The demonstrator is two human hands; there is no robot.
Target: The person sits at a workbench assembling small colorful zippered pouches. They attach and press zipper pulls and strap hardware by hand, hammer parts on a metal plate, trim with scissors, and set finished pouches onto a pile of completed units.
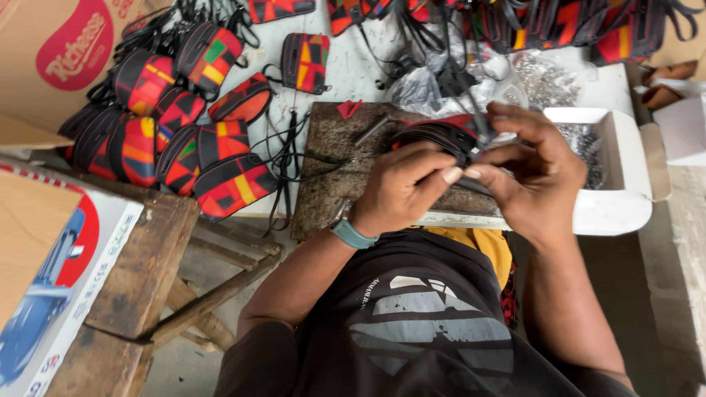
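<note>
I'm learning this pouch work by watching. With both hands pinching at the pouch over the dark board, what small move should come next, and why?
Probably lower the pouch onto the dark board. Both the left hand and the right hand hold it in the air, fingertips pinched together at its edge, so it has no support. What they pinch is too small to tell.

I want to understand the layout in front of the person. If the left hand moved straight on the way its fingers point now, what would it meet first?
The left hand points toward the right hand; their fingertips nearly touch around the black-edged pouch both hold. It would probably meet the right hand's fingers first, though depth is uncertain.
</note>
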